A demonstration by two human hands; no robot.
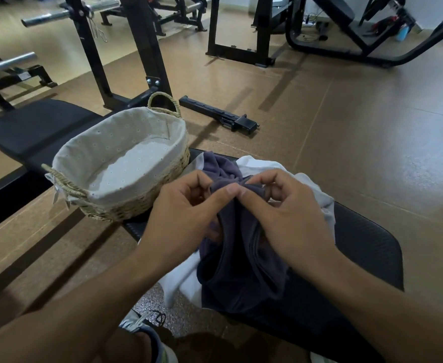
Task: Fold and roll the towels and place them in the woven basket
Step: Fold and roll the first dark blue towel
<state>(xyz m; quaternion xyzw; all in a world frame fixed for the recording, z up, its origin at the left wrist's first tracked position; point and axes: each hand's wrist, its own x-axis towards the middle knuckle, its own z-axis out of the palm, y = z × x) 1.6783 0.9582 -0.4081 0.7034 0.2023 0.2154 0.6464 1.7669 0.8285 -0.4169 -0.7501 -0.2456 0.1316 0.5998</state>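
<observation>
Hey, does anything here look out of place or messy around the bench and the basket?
Mostly no. The woven basket sits upright, lined and holding nothing. The purple towel is bunched, pinched by the left hand and right hand, over a crumpled white towel. One loose black metal bar lies on the floor.

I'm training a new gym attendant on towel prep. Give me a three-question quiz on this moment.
1. True or false: the woven basket already holds a rolled towel.
2. Which towel do both hands pinch? A) purple towel B) white towel
3. What do the towels lie on?

Key:
1. False; only its liner shows.
2. A; left hand and right hand pinch it.
3. A black bench.
</observation>
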